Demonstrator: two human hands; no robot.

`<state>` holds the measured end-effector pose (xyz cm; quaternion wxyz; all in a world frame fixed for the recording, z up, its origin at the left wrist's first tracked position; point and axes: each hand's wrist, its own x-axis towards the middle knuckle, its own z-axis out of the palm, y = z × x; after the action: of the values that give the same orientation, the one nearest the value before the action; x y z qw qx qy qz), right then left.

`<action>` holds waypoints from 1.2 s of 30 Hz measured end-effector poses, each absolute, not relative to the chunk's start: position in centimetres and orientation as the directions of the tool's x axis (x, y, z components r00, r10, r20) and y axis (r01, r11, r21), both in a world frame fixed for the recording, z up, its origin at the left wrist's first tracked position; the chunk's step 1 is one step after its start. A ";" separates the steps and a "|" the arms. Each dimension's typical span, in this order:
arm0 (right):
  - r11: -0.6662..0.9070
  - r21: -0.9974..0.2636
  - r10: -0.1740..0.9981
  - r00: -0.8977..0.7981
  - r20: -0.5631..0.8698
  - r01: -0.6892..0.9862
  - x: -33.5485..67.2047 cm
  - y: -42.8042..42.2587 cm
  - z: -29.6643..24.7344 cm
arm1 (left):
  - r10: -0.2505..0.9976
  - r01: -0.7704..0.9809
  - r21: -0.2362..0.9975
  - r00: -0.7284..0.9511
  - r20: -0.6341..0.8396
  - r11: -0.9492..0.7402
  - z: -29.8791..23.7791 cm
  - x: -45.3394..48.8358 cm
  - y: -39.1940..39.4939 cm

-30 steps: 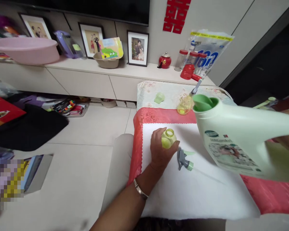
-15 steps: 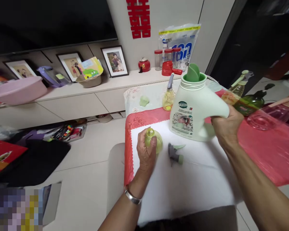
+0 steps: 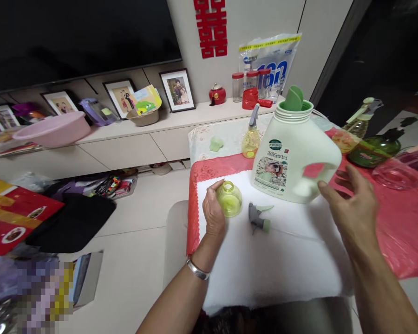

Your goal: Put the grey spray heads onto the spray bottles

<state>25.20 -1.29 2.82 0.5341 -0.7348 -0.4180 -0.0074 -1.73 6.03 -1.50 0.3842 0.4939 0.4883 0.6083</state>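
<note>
My left hand (image 3: 214, 211) is wrapped round a small yellow-green bottle (image 3: 229, 200) with an open neck, standing on a white cloth (image 3: 264, 269). A grey and green spray head (image 3: 257, 220) lies on the cloth just right of it. A big pale green detergent jug (image 3: 292, 153) stands upright behind, its green spout uncapped. My right hand (image 3: 353, 204) hovers beside the jug's handle with fingers spread, holding nothing.
A red cover (image 3: 404, 232) lies under the cloth. Behind the jug stand a yellow spray bottle (image 3: 251, 139), a green cap (image 3: 216, 144), another spray bottle (image 3: 355, 130) and a dark green bottle (image 3: 376, 149). A low cabinet (image 3: 125, 144) carries photo frames and a pink basin (image 3: 52, 130).
My right hand set the tilted jug upright on the table and let go of its handle. My left hand stayed on the small bottle.
</note>
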 end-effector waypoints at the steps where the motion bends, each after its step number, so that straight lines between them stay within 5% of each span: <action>1: -0.072 -0.774 0.582 0.656 0.480 0.629 24.5 -2.4 2.4 | 0.948 0.014 0.971 -0.213 0.237 -0.240 -1.5 -1.8 6.0; 7: 0.119 -0.658 0.892 0.211 0.400 0.743 19.2 -4.6 0.6 | 0.924 0.055 0.940 -0.173 0.342 -0.337 -0.6 -2.1 5.0; 12: 0.127 -0.587 0.973 0.013 0.229 0.800 18.0 -2.5 -0.1 | 0.932 0.136 0.929 -0.070 0.356 -0.345 -0.1 -2.2 4.6; 19: 0.018 -0.553 0.998 0.020 0.063 0.833 17.6 -2.0 0.0 | 0.938 0.265 0.914 -0.079 0.338 -0.307 -0.3 -1.5 5.0; 25: -0.018 -0.680 0.998 0.055 0.033 0.733 17.3 -2.9 1.1 | 0.953 0.204 0.955 -0.168 0.252 -0.217 -0.2 -1.9 5.3; 36: -0.141 -0.983 0.938 0.335 -0.094 0.121 16.9 -4.0 0.8 | 0.961 0.066 0.985 -0.219 0.171 -0.161 -0.3 -2.2 5.6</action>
<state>16.85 -4.01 0.82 0.5083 -0.6396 -0.4136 0.4018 -2.18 5.61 -0.33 0.3848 0.4926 0.5212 0.5811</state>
